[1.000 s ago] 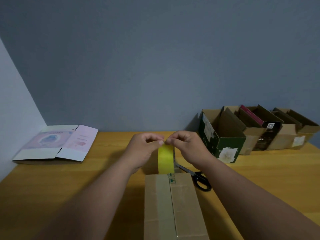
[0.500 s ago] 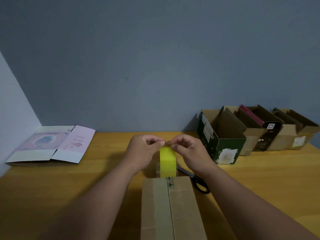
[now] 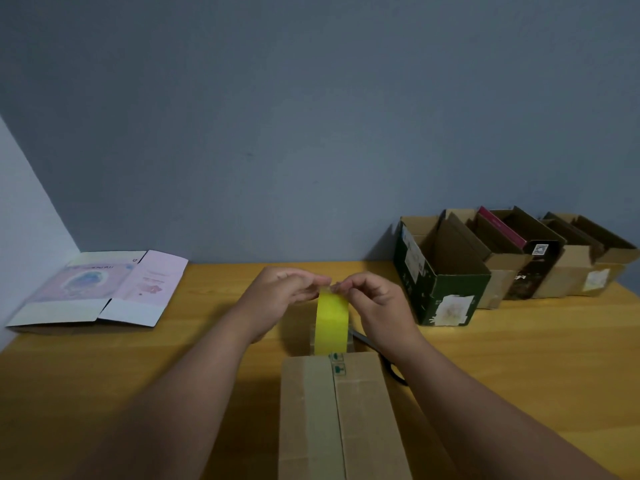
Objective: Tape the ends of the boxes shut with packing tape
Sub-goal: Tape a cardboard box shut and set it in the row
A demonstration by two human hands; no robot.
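Both hands, left (image 3: 284, 292) and right (image 3: 375, 301), pinch the top of the tape (image 3: 330, 322), upright beyond the box (image 3: 341, 417). Tape film is thin and clingy; pinch the free end by its corners.

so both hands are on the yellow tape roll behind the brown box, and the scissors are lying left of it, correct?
Not quite. The head view shows the scissors to the right of the yellow tape roll, partly hidden by the right hand. Otherwise correct: that hand and the left hand pinch the roll's top, behind the brown box.
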